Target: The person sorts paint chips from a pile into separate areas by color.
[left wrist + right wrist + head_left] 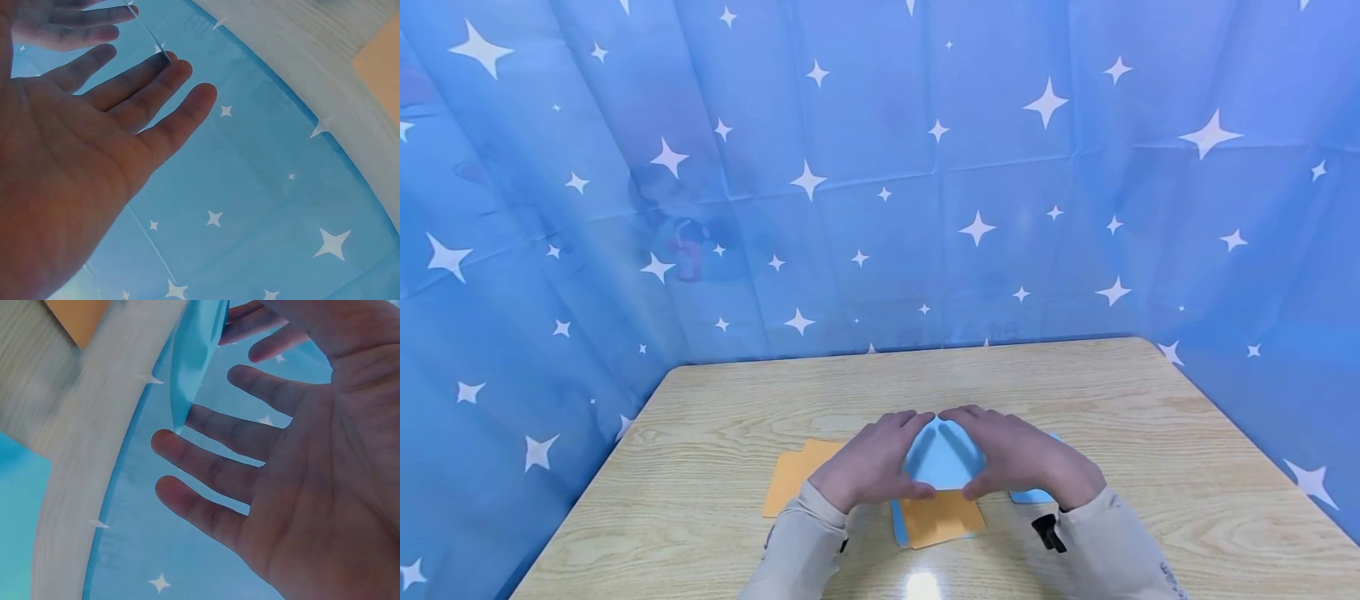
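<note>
Between my two hands is a light blue paper sheet (944,458), one corner up at the meeting fingertips. In the head view my left hand (877,462) borders it on the left and my right hand (1018,457) on the right, thumbs near its lower edge. Seen from the left wrist, the sheet shows nearly edge-on as a thin line reaching the fingertips of the left hand (94,137). From the right wrist, its pointed end (190,369) lies against the fingers of the right hand (294,444). Both hands' fingers are spread and fairly straight; both thumbs are hidden in the wrist views.
Just below the hands an orange sheet (943,521) overlaps a blue one (900,525) on the wooden table (700,467). More orange sheets (786,483) lie left, another blue sheet (1032,497) right. A blue star-printed curtain (880,233) hangs behind the table.
</note>
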Demonstrator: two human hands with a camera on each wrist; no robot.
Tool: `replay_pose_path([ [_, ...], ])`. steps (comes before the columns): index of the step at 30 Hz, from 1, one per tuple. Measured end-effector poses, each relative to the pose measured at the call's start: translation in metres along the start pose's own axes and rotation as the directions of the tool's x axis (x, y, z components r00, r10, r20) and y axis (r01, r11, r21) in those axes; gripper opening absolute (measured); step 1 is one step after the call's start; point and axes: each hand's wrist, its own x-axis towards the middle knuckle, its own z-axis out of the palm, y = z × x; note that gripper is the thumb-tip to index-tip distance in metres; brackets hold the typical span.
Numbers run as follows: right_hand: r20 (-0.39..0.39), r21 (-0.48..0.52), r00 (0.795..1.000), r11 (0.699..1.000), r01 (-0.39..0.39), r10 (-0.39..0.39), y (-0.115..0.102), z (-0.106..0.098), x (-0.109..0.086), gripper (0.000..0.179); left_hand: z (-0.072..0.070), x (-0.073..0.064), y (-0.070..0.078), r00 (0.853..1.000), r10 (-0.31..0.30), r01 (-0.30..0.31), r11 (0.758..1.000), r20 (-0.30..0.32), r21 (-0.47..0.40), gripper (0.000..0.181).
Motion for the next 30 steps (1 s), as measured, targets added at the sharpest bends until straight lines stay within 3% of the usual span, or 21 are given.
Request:
replay_pose_path([
  [13,-0.013,-0.017,1.0,1.0,-0.024,0.024,0.002,-0.009,-0.006,0.093,-0.001,0.008,0.009,0.999,0.031,-0.03,0.999,-0.038,0.011,0.089],
  [23,-0.006,0.004,0.999,0.999,-0.035,0.035,0.004,-0.017,-0.011,0.094,0.001,0.01,0.016,1.0,-0.005,0.004,0.999,-0.027,-0.039,0.089],
  [30,0.005,-0.022,0.999,0.999,-0.042,0.042,0.007,-0.022,-0.012,0.091,0.0,0.014,0.022,0.999,0.005,-0.006,0.999,-0.035,-0.034,0.089],
])
